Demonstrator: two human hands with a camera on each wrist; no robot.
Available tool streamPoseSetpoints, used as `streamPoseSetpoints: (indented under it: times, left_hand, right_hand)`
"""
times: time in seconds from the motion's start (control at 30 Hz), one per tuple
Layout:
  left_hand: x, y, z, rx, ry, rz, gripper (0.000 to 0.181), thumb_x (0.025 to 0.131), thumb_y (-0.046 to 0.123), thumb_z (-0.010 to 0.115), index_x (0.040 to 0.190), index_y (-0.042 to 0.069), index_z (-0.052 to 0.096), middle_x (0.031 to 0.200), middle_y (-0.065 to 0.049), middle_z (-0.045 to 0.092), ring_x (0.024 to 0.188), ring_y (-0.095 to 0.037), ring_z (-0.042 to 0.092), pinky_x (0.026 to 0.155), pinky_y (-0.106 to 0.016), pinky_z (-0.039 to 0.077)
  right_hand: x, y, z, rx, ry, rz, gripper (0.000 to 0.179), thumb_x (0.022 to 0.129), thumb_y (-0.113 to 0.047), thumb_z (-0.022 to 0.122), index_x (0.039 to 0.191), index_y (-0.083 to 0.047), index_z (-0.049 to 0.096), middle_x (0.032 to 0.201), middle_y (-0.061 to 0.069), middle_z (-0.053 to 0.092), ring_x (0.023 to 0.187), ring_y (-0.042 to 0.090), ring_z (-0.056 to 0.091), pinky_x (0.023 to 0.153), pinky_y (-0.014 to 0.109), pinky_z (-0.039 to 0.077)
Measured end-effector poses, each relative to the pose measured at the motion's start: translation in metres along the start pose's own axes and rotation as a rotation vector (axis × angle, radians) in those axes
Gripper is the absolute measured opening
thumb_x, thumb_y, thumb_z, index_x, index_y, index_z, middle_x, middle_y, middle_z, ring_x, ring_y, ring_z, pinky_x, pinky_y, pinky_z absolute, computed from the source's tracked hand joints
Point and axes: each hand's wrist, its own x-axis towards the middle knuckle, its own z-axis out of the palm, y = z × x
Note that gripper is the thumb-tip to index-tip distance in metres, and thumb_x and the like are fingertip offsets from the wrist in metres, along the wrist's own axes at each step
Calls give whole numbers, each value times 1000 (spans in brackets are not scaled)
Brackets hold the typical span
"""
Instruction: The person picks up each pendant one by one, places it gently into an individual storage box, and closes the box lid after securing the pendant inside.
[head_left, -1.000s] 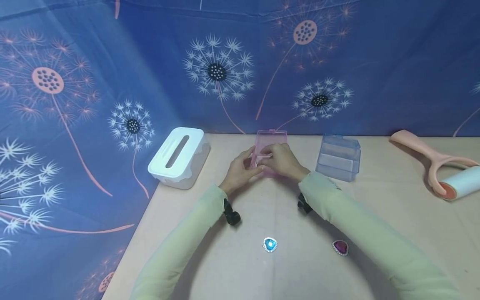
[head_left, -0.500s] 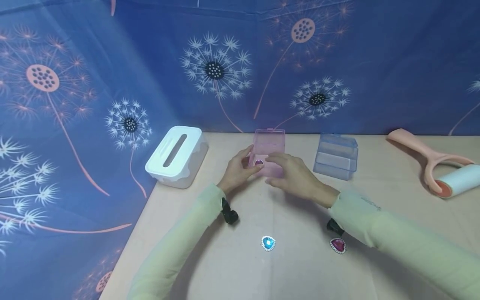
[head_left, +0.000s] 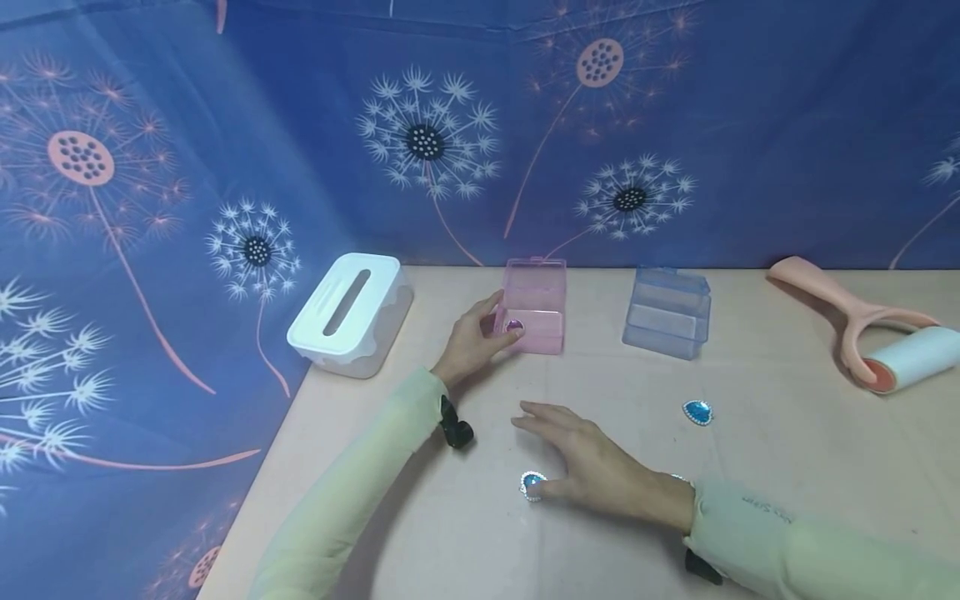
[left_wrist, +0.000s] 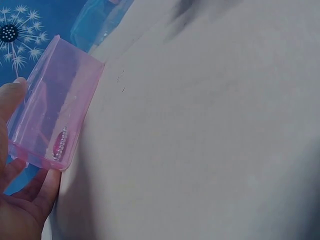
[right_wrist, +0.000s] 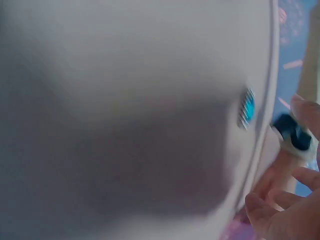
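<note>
My left hand (head_left: pixel 474 340) grips the left end of a clear pink plastic box (head_left: pixel 546 335) whose lid stands open at the back. A purple-pink rhinestone gem (head_left: pixel 513 326) with a sparkling rim lies in the box's left part, also seen as a pink gem (left_wrist: pixel 60 144) in the left wrist view. My right hand (head_left: pixel 592 462), holding nothing, hovers over the table with fingers spread. Its thumb overlaps a blue rhinestone gem (head_left: pixel 529 482) in the head view; in the right wrist view that blue gem (right_wrist: pixel 249 107) lies apart from the fingers.
Another blue gem (head_left: pixel 698 412) lies right of centre. The rim of one more gem (head_left: pixel 679 477) peeks out behind my right wrist. A clear blue box (head_left: pixel 667 320) stands open at the back. White tissue box (head_left: pixel 352 312) at left; pink-handled lint roller (head_left: pixel 862 321) at right.
My right hand has left the pink box and moved down toward the front blue gem. The right arm uncovers another blue gem and hides most of the dark pink one. My left hand stays at the box.
</note>
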Motion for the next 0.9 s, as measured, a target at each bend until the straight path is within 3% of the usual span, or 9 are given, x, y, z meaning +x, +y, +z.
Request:
streamPoseSetpoints:
  times: [0.2, 0.57, 0.9]
  left_hand:
    - [0, 1, 0, -3, 4, 12, 78, 85, 23, 76, 149, 9, 35, 148, -13, 44, 121, -28, 60, 93, -28, 54]
    - [0, 1, 1, 10, 8, 15, 78, 85, 23, 76, 150, 11, 35, 148, -13, 44, 121, -26, 60, 95, -29, 53]
    - [-1, 1, 0, -4, 1, -14, 79, 85, 25, 75, 151, 13, 34, 149, -11, 42, 124, -26, 57, 99, -31, 51]
  right_hand:
    - [-18, 0, 17, 11, -31, -16, 60, 74, -21, 82, 129, -10, 60, 136, 9, 57, 126, 25, 54, 99, 47, 48]
    - [-22, 6, 28, 42, 13, -77, 27, 78, -12, 78, 104, -13, 72, 108, -5, 69, 118, 25, 59, 98, 45, 50]
    - [-21, 4, 28, 57, -8, -22, 20, 82, -14, 76, 101, -16, 72, 107, -9, 66, 113, 17, 59, 96, 40, 52]
